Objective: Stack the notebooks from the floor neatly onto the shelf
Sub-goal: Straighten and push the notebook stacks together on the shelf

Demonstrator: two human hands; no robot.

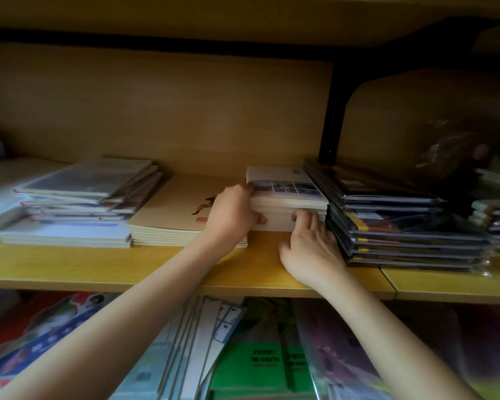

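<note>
Head camera looks into a yellow wooden shelf [98, 264], where a small stack of notebooks [286, 197] sits a little right of centre and well back from the front edge. The left hand [231, 215] comes in from seven o'clock with its forearm stretched across the shelf edge. It is clamped on the stack's left side, with its fingers hooked over the top cover at the corner and its thumb pressed against the pale front edge of the pages. The right hand [312, 243] reaches in from five o'clock and lies palm down. Its fingers point forward against the stack's lower front right, one fingertip touches the page edges, and its thumb is splayed out toward nine o'clock over the shelf board. It grips nothing that can be seen. At nine o'clock of the stack, just beside it, lies a beige pile of exercise books [179, 215], partly under the left wrist. At three o'clock a dark pile of wrapped books [401, 223] stands against the stack. A looser, untidy pile [90, 192] lies farther toward nine o'clock.
</note>
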